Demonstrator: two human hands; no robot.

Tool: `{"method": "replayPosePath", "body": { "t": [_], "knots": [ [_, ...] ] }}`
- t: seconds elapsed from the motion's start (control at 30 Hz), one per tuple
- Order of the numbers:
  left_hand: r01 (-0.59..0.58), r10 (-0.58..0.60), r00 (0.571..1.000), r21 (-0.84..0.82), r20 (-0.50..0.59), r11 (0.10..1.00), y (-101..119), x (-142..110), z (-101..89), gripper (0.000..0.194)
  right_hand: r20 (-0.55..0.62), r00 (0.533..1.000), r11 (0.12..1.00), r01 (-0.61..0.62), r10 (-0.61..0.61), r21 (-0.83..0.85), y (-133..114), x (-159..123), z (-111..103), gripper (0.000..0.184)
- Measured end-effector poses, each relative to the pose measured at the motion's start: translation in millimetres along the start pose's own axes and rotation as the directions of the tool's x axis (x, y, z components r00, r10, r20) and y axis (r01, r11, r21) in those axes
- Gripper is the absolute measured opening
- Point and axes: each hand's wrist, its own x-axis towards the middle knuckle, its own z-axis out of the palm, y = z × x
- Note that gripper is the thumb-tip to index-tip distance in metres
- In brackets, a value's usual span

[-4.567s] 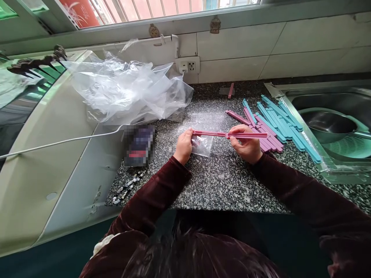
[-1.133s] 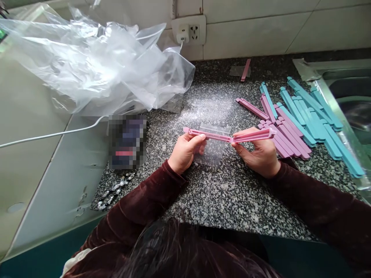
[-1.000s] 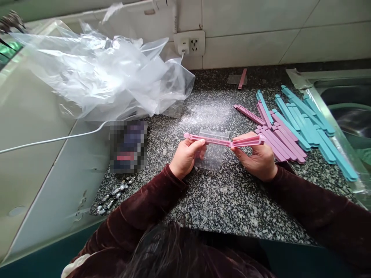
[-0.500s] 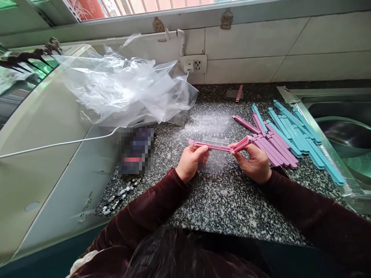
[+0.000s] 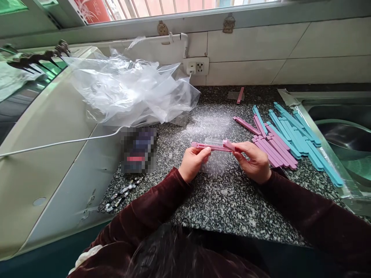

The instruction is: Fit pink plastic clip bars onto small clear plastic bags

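Between my hands is a pink bag sealing clip, its long arm lying level across a small clear plastic bag. My left hand pinches the clip's left part and the bag's edge between thumb and fingers. At the hinge end, my right hand is closed on the clip; its shorter-looking second arm is folded back over the long one, pointing left. The bag hangs below the clip, just over the speckled counter. Close to my right hand lie several pink clips and teal clips.
A heap of clear plastic bags fills the back left. Below it lies a blurred phone with a white cable, beside a beaded string. A metal sink borders the right. One pink clip rests on a small bag near the wall.
The clip's raised arm has swung from pointing up and right to folded leftward over the long arm. My right fingers have moved onto the hinge end; my left hand keeps its hold.
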Motion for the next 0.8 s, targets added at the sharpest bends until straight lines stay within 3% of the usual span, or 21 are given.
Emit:
{"method": "replayPosePath", "body": {
  "t": [0.17, 0.47, 0.8],
  "knots": [
    [-0.026, 0.026, 1.000, 0.039, 0.001, 0.999, 2.2, -1.0, 0.6, 0.038, -0.083, 0.997, 1.000, -0.008, 0.010, 0.027, 1.2, -2.6, 1.9, 0.021],
    [-0.043, 0.043, 0.999, 0.083, 0.003, 0.996, 3.0, -2.1, 0.6, 0.041, -0.039, 0.993, 0.994, 0.111, -0.111, 0.012, 1.7, 2.4, 0.2, 0.027],
    [-0.029, 0.030, 0.999, 0.019, -0.031, 0.999, 3.3, -1.5, 2.4, 0.040, -0.008, 0.985, 0.985, 0.171, -0.171, -0.035, -0.1, 3.5, -0.3, 0.032]
  ]
}}
